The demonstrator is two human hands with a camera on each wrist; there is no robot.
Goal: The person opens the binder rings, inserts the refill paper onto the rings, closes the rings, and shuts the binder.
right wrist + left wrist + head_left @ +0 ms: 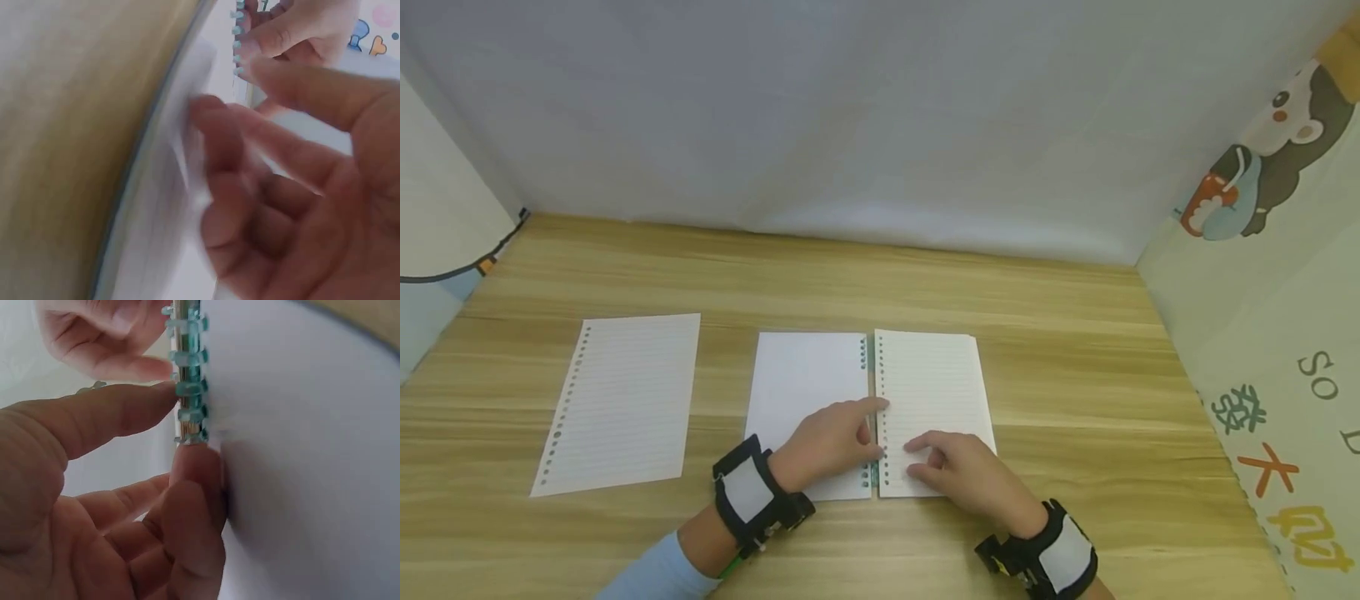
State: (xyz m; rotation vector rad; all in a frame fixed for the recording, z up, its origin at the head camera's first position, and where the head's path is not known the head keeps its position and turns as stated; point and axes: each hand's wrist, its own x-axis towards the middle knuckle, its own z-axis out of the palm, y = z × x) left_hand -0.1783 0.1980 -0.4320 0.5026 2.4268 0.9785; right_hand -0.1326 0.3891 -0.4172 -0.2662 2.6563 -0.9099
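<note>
A loose-leaf notebook lies open, with a blank white page (805,375) on the left and a lined, hole-punched stack (936,375) on the right. Teal binder rings (191,357) run down its spine. My left hand (831,437) reaches over the blank page from the left. Its thumb (134,415) and index fingertip touch the spine at two spots, with a gap between them. Over the lower part of the lined stack is my right hand (973,475), thumb and index finger apart, nothing between them. Its other fingers are loosely bent beside the page edges in the right wrist view.
A loose lined sheet (621,400) with punched holes lies on the wooden table (1060,375), left of the notebook. A pale curtain (850,125) closes off the back. On the right stands a panel (1247,333) with cartoon prints and lettering.
</note>
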